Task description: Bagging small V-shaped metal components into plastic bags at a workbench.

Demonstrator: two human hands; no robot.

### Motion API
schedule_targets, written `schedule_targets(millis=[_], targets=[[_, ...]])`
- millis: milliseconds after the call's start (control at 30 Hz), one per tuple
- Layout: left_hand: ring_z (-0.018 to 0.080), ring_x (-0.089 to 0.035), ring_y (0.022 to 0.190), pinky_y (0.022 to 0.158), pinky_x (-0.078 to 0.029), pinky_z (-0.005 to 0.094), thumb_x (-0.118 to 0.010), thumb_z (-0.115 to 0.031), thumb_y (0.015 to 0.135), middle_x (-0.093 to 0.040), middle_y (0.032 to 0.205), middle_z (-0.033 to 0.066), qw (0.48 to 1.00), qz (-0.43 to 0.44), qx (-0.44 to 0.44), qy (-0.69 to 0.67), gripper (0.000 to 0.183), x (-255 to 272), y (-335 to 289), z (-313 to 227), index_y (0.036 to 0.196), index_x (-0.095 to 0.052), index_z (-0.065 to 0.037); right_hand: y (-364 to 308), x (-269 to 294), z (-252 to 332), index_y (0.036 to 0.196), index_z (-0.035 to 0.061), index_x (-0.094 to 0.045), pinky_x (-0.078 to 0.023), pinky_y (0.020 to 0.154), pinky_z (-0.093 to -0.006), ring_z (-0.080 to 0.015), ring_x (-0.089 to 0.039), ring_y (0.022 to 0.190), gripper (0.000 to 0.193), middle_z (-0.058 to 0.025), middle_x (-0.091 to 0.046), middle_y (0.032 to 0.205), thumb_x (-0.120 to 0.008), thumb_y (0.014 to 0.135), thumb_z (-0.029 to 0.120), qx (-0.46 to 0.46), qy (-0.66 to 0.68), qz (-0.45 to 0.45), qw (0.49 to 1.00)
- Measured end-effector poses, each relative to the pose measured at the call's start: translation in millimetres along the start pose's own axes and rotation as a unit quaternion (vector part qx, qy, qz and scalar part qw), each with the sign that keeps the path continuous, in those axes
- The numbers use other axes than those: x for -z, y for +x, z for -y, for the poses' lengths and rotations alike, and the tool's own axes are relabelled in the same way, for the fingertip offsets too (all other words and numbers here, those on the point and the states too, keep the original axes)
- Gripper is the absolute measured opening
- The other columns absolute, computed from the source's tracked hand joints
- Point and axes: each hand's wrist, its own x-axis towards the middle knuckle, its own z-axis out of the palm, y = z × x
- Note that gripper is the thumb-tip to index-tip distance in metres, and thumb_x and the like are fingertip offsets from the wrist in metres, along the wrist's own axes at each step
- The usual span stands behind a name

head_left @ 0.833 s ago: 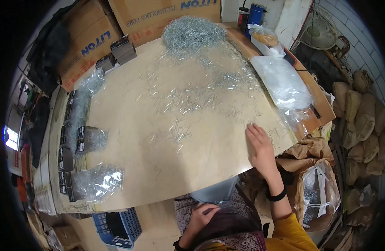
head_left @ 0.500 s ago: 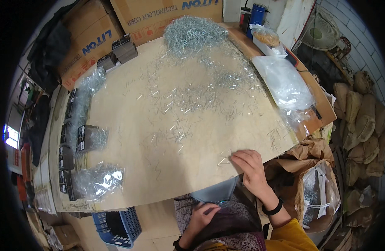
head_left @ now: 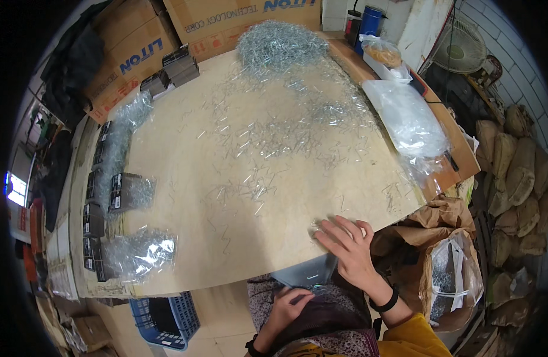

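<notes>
Just below the table's near edge, my left hand (head_left: 289, 307) is closed on the rim of a clear plastic bag (head_left: 305, 272), with a few shiny thin pieces near its mouth. My right hand (head_left: 351, 250) lies over the table edge beside the bag, fingers stretched and apart. Its fingertips are near a few thin bent metal wire pieces (head_left: 315, 226) on the wooden tabletop (head_left: 185, 238). More wire pieces (head_left: 256, 189) are scattered over the middle of the table, and a large heap of them (head_left: 280, 46) stands at the far edge.
Filled clear bags (head_left: 144, 254) and small dark boxes (head_left: 93, 220) line the left side. At the right lie a stack of clear plastic bags (head_left: 405, 116) and a brown paper sack (head_left: 473, 262). A blue basket (head_left: 167, 324) stands under the table; cardboard boxes (head_left: 220, 27) stand behind.
My right hand has shifted slightly left, and its fingers have spread from being closer together. Several wire pieces near it have moved. My left hand stays on the bag.
</notes>
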Motion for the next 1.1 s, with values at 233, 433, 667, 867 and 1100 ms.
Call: schedule_targets(millis=[233, 433, 667, 867, 1100], targets=[[0.0214, -0.063, 0.081, 0.077, -0.051, 0.031, -0.077, -0.008, 0.079, -0.071, 0.085, 0.0072, 1.0, -0.009, 0.0, -0.002, 0.01, -0.5, 1.0, -2.3, 0.088, -0.072, -0.006, -3.5, 1.0, -0.2, 0.126, 0.0155, -0.06, -0.028, 0.103, -0.0472, -0.0231, -0.046, 0.13, 0.056, 0.0013, -0.053, 0.139, -0.056, 0.073, -0.003, 0.045, -0.017, 0.024, 0.999], [0.022, -0.063, 0.081, 0.076, -0.051, 0.0314, -0.077, -0.008, 0.079, -0.071, 0.086, 0.0074, 1.0, -0.005, 0.016, -0.005, 0.01, 0.3, 0.3, -4.1, 0.088, -0.073, -0.006, -16.7, -4.8, 1.9, 0.117, 0.0164, -0.068, -0.028, 0.103, -0.044, -0.0196, -0.053, 0.123, 0.049, 0.0034, -0.063, 0.128, -0.052, 0.074, -0.003, 0.085, 0.091, 0.05, 0.991], [0.0219, -0.063, 0.081, 0.076, -0.051, 0.0316, -0.076, -0.008, 0.079, -0.072, 0.086, 0.0076, 1.0, 0.001, 0.022, -0.004, 0.009, 0.0, 1.7, -5.9, 0.087, -0.074, -0.006, -24.7, -4.3, 1.7, 0.111, 0.012, -0.07, -0.032, 0.095, -0.0416, -0.0229, -0.057, 0.113, 0.043, -0.0049, -0.066, 0.119, -0.051, 0.075, -0.001, 0.076, 0.131, -0.025, 0.988], [0.0241, -0.065, 0.078, 0.073, -0.051, 0.0328, -0.077, -0.009, 0.078, -0.069, 0.085, 0.0106, 1.0, -0.003, -0.009, 0.0, 0.011, -1.1, 2.1, 3.0, 0.088, -0.072, -0.005, -52.4, -21.7, 1.1, 0.117, 0.0177, -0.067, -0.03, 0.092, -0.0412, -0.0233, -0.052, 0.11, 0.037, -0.0042, -0.06, 0.114, -0.06, 0.081, 0.011, -0.029, 0.087, -0.088, 0.992], [0.0223, -0.064, 0.077, 0.074, -0.051, 0.0321, -0.078, -0.01, 0.078, -0.071, 0.084, 0.0095, 0.998, 0.04, -0.01, 0.052, 0.011, 0.5, 1.7, 3.4, 0.087, -0.074, -0.007, -32.2, -13.3, 10.1, 0.13, 0.0175, -0.059, -0.028, 0.1, -0.0433, -0.0153, -0.044, 0.133, 0.041, 0.0021, -0.051, 0.143, -0.059, 0.089, 0.015, 0.07, 0.028, 0.07, 0.995]])
